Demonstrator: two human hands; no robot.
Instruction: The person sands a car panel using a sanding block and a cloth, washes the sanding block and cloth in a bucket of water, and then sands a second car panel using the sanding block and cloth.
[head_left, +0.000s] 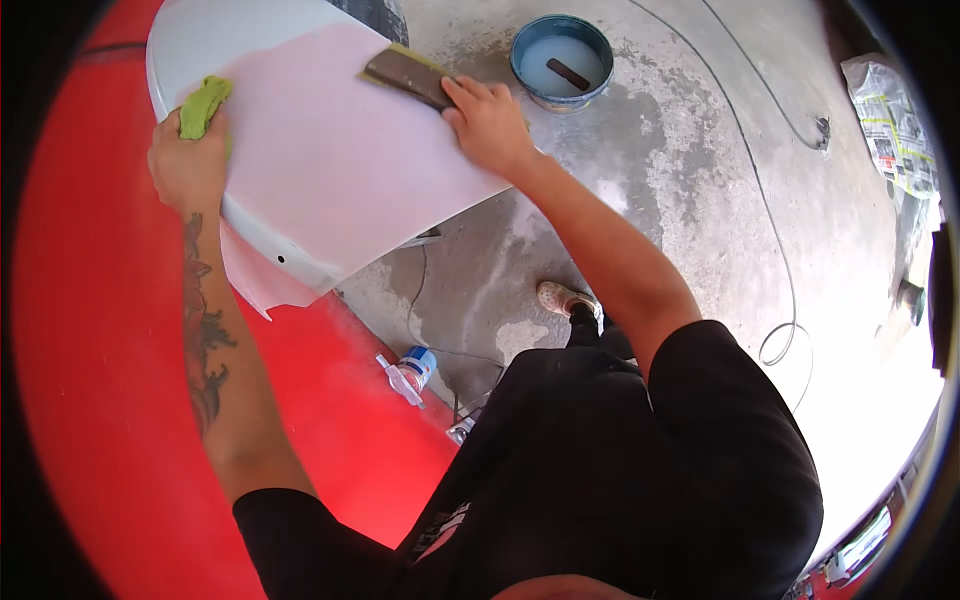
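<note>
Lots of red surface (90, 300) sits left of the pale panel (310, 150), which is my landmark here. At the panel's left edge is the left hand (188, 165), fingers wrapped round a bunched green cloth (204, 108), tips hidden from this angle. The panel itself lies between the red surface and the bucket. Most of its face looks matte and pinkish, so I'd call that part largely rubbed down, but the upper-left stretch is a whiter, bluish tone and may be what's left, can't say for sure. On the panel's upper right lies a long brown block (408, 80), and below the panel there's a can (414, 368). The right hand (492, 125) has its fingers gripping over the block's right part, undersides not visible. Right of the panel is a bucket (562, 26) of cloudy water with a dark strip (568, 74) in it
</note>
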